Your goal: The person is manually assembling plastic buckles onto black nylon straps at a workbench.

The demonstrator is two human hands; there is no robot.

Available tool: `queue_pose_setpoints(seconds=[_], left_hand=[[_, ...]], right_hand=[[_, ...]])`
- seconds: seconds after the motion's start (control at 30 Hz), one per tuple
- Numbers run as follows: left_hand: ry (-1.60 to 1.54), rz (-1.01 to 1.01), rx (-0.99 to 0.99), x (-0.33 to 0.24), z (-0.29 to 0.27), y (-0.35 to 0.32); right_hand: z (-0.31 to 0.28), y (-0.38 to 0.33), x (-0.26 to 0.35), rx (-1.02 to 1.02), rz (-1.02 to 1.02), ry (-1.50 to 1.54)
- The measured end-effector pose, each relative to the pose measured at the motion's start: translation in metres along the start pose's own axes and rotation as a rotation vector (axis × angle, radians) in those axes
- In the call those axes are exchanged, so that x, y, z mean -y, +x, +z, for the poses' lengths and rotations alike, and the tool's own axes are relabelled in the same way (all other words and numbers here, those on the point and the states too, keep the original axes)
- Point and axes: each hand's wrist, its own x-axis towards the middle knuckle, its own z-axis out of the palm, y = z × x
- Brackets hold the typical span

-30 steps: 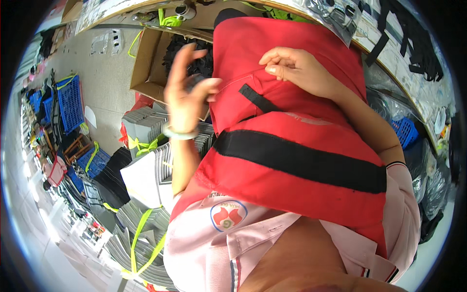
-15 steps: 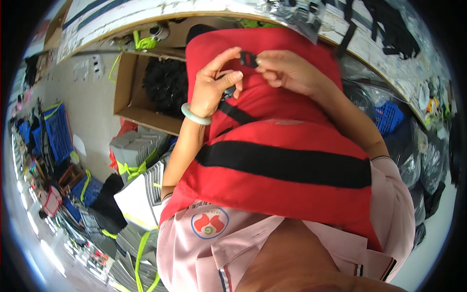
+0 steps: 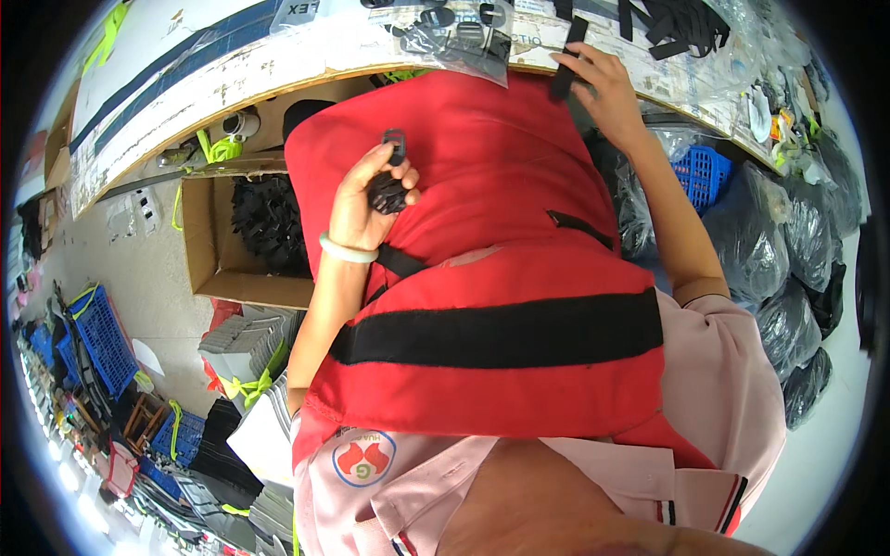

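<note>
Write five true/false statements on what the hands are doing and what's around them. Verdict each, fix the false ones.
1. The left hand holds a black buckle at its fingertips. True.
2. The right hand lies flat on the red apron. False: it is up at a black strap, by the table edge.
3. The pale bracelet is on the right wrist. False: the bracelet is on the left wrist.
4. An open cardboard box on the person's left holds black pieces. True.
5. The basket on the person's right is yellow. False: that basket is blue.
</note>
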Motion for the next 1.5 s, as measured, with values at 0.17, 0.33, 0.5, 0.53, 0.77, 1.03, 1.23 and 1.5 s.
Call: queue_pose_setpoints(seconds=[0.17, 0.33, 0.5, 0.53, 0.77, 1.03, 1.23, 1.5], left_hand=[[0.485, 0.186, -0.117, 0.007, 0.022, 0.003], [0.555, 0.367, -0.2, 0.019, 0.032, 0.007], [0.715, 0.501, -0.214, 0.022, 0.033, 0.004], [0.705, 0.523, -0.241, 0.022, 0.031, 0.005], [0.892, 0.685, -0.294, 0.021, 0.026, 0.007], [1.178, 0.944, -0.338, 0.018, 0.014, 0.012], [1.187, 0.965, -0.354, 0.017, 0.012, 0.01], [1.457, 1.149, -0.289, 0.012, 0.01, 0.012]], right_hand=[[-0.01, 0.016, 0.064, 0.022, 0.35, 0.664], [-0.016, 0.036, 0.138, 0.584, 0.472, 1.161], [-0.008, 0.032, 0.147, 0.694, 0.71, 1.452], [-0.009, 0.032, 0.148, 0.7, 0.747, 1.468], [0.0, 0.03, 0.149, 0.658, 0.904, 1.615], [0.007, 0.031, 0.161, 0.589, 0.929, 1.8], [0.007, 0.032, 0.161, 0.588, 0.937, 1.83], [0.015, 0.034, 0.163, 0.528, 0.942, 1.826]])
